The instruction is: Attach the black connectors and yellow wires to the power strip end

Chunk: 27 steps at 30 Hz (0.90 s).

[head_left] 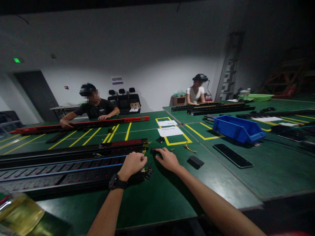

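Note:
My left hand point(133, 165), with a black watch at the wrist, is closed over the right end of a long black power strip point(93, 175). Its fingertips are turned down, and what they pinch is hidden. Yellow wires and a small black connector point(148, 173) show beside that end. My right hand point(168, 159) reaches to the left, its fingers on a small black block point(154, 149) just beyond the strip ends. Another black block point(196, 162) lies on the green table point(197, 190) to the right of my right hand.
Farther right are a phone point(232, 155) and a blue bin point(238, 128). Paper sheets point(170, 131) and yellow wires point(190, 149) lie ahead. A bottle point(19, 214) stands front left. Two people work across the table, one handling a long red strip point(118, 121).

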Available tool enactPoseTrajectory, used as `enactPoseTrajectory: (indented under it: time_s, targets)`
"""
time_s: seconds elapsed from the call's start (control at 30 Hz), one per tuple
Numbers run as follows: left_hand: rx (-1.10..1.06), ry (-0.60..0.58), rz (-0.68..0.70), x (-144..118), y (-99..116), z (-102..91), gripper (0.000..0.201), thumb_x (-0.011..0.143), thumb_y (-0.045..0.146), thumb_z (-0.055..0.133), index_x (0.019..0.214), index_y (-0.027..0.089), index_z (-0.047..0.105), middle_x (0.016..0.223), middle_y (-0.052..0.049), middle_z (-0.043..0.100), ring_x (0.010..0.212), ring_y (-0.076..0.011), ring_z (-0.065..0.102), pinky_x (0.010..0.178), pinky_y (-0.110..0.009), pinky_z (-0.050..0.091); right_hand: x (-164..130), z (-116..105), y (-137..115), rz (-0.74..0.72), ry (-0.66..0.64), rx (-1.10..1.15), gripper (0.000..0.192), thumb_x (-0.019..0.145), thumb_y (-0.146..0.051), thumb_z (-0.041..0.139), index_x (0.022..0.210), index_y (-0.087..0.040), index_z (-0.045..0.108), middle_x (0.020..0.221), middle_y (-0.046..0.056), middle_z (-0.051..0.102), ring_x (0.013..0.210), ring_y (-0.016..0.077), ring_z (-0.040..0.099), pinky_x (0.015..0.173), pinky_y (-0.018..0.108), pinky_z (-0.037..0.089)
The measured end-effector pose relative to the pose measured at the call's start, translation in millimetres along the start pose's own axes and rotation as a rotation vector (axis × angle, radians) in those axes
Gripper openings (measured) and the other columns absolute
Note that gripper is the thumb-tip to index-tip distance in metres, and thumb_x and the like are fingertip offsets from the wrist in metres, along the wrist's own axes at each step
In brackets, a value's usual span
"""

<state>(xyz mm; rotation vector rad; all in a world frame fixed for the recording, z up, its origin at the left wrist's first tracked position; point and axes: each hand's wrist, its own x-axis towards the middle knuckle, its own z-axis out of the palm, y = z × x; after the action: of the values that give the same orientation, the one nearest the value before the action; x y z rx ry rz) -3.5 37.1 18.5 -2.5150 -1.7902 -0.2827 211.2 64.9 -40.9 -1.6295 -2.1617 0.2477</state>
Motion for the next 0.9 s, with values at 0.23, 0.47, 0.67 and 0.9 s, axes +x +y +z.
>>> enactPoseTrajectory:
  time_s: [0.23,0.47,0.67,0.9]
  targets:
    - [-0.010,0.010,0.009,0.8,-0.3,0.4,0.043,0.097,0.037,0.044,0.069,0.019,0.070,0.073,-0.009,0.073,0.070,-0.0196,0.068,0.063,-0.027,0.033,-0.3,0.6,0.8,-0.002,0.017,0.005,0.043,0.099,-0.043,0.050,0.141,-0.032,0.055,0.126,0.006,0.063,0.103,0.0223,0.068,0.083,0.029,0.044]
    - [-0.013,0.015,0.015,-0.1,0.1,-0.5,0.042,0.098,0.036,0.044,0.068,0.019,0.068,0.072,-0.009,0.072,0.070,-0.0199,0.068,0.063,-0.027,0.032,-0.6,-0.7,-0.1,-0.002,0.009,-0.005,0.043,0.100,-0.043,0.050,0.141,-0.033,0.054,0.126,0.006,0.063,0.103,0.0223,0.067,0.083,0.029,0.044]
    - [-0.015,0.003,0.010,-0.1,0.4,-1.5,0.042,0.098,0.036,0.044,0.069,0.019,0.070,0.072,-0.009,0.072,0.071,-0.0204,0.067,0.065,-0.027,0.035,-0.6,0.7,-0.1,-0.001,0.014,0.011,0.043,0.099,-0.043,0.050,0.141,-0.032,0.055,0.127,0.006,0.063,0.103,0.0222,0.067,0.083,0.030,0.045]
    - [-0.018,0.007,0.009,-1.3,2.2,-3.9,0.043,0.098,0.037,0.044,0.068,0.020,0.070,0.070,-0.008,0.072,0.069,-0.0196,0.067,0.063,-0.027,0.033,5.6,5.2,5.3,0.070,0.055,0.110,0.036,0.098,-0.035,0.052,0.131,-0.024,0.063,0.114,0.006,0.072,0.103,0.0207,0.067,0.082,0.027,0.045]
